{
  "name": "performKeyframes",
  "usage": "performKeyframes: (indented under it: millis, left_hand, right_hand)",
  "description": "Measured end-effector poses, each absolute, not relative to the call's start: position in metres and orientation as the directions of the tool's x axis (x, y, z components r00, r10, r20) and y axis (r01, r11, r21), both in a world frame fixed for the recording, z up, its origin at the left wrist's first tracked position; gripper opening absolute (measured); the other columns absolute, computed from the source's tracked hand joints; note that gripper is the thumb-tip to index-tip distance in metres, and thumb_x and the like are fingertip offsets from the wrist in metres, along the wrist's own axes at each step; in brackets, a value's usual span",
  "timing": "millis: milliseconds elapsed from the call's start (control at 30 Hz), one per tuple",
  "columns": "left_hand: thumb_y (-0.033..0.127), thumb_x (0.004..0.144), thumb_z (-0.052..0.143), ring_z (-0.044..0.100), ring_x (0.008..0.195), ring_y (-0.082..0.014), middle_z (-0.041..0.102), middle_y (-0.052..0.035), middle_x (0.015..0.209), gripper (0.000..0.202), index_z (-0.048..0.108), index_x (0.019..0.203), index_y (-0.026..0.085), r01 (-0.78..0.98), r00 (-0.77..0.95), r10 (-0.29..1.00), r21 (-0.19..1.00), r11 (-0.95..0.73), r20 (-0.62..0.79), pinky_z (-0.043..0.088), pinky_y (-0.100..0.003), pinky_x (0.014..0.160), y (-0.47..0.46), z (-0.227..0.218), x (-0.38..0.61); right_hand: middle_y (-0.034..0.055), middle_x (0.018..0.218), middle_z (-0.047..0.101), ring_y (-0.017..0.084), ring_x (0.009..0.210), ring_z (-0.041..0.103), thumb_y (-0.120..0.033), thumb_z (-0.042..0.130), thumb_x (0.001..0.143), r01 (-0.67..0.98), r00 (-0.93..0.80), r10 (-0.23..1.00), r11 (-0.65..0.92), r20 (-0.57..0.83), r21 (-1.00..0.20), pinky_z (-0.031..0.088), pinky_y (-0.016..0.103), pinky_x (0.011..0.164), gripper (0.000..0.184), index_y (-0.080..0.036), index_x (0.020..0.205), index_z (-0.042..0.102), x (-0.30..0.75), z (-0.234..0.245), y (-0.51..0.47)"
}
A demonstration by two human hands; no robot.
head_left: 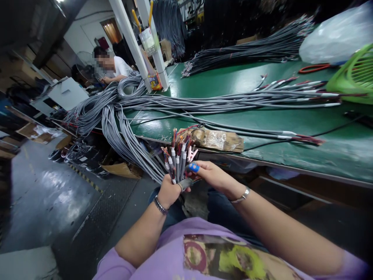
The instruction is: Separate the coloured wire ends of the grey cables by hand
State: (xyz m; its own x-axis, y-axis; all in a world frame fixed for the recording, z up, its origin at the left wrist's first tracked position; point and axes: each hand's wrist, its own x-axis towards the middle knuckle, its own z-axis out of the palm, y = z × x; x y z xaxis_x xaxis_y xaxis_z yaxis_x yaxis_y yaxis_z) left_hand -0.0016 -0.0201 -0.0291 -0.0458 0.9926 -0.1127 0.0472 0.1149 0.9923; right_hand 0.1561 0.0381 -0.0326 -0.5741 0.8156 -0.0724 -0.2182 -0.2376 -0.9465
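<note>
My left hand [168,190] is closed around a bunch of grey cable ends [177,155] that stick up from my fist, with red, white and coloured wire tips. My right hand [212,175] is beside it, fingers curled, thumb capped with a blue finger cot [193,167], pinching at the wire ends of the same bunch. The held cables run down and left into a large loop of grey cables [116,124] hanging over the bench edge.
A green workbench [233,81] carries long bundles of grey cables [233,102], a darker cable pile [250,50] at the back, a taped cardboard piece [218,140], a green basket [355,74] and a plastic bag [338,35]. Another person [112,66] sits far left.
</note>
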Motion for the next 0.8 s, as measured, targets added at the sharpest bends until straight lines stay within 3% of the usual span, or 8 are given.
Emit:
performKeyframes:
  millis: [133,267,467,633,800]
  left_hand:
    - [0.035,0.064,0.076,0.056,0.044,-0.0115,0.063,-0.0012,0.051,0.024,0.066,0.061,0.013,-0.042,-0.159,0.983,0.996,0.084,-0.090,0.043,-0.022,0.045,-0.019,-0.029,0.002]
    - [0.034,0.062,0.078,0.056,0.044,-0.0113,0.062,-0.0017,0.048,0.027,0.064,0.056,0.013,-0.039,-0.166,0.982,0.996,0.081,-0.087,0.042,-0.022,0.046,-0.018,-0.025,0.004]
    - [0.031,0.057,0.081,0.059,0.048,-0.0125,0.067,-0.0018,0.058,0.025,0.069,0.070,0.013,-0.016,-0.055,0.990,0.991,0.131,-0.131,0.046,-0.023,0.048,-0.023,-0.020,0.001]
    - [0.034,0.063,0.077,0.057,0.045,-0.0121,0.063,-0.0016,0.049,0.024,0.066,0.058,0.013,-0.046,-0.173,0.984,0.999,0.030,-0.038,0.044,-0.024,0.048,-0.024,-0.027,-0.003]
    - [0.038,0.064,0.076,0.057,0.045,-0.0132,0.060,-0.0010,0.045,0.028,0.065,0.055,0.014,-0.080,-0.271,0.962,0.997,0.009,-0.031,0.044,-0.024,0.047,-0.022,-0.029,0.000]
  right_hand:
    - [0.0029,0.074,0.065,0.011,0.061,0.055,-0.057,0.074,0.063,-0.298,-0.501,0.839,-0.399,-0.213,-0.867,0.046,0.027,0.062,0.044,-0.017,0.079,0.067,0.158,-0.046,0.027]
    - [-0.0025,0.061,0.058,0.009,0.055,0.050,-0.045,0.078,0.063,-0.323,-0.435,0.891,-0.289,-0.130,-0.901,0.041,0.024,0.058,0.033,-0.017,0.070,0.062,0.152,-0.043,0.018]
    - [-0.0011,0.055,0.059,0.011,0.051,0.050,-0.047,0.077,0.063,-0.251,-0.481,0.875,-0.189,-0.047,-0.949,0.036,0.026,0.054,0.034,-0.017,0.065,0.061,0.141,-0.030,0.023]
    - [-0.0036,0.050,0.050,0.009,0.050,0.040,-0.048,0.078,0.060,-0.220,-0.412,0.906,-0.204,-0.099,-0.954,0.032,0.025,0.052,0.037,-0.017,0.056,0.058,0.142,-0.035,0.025]
    - [-0.0022,0.057,0.054,0.010,0.056,0.043,-0.046,0.079,0.061,-0.248,-0.415,0.908,-0.163,-0.047,-0.955,0.036,0.025,0.055,0.033,-0.017,0.062,0.062,0.146,-0.036,0.020]
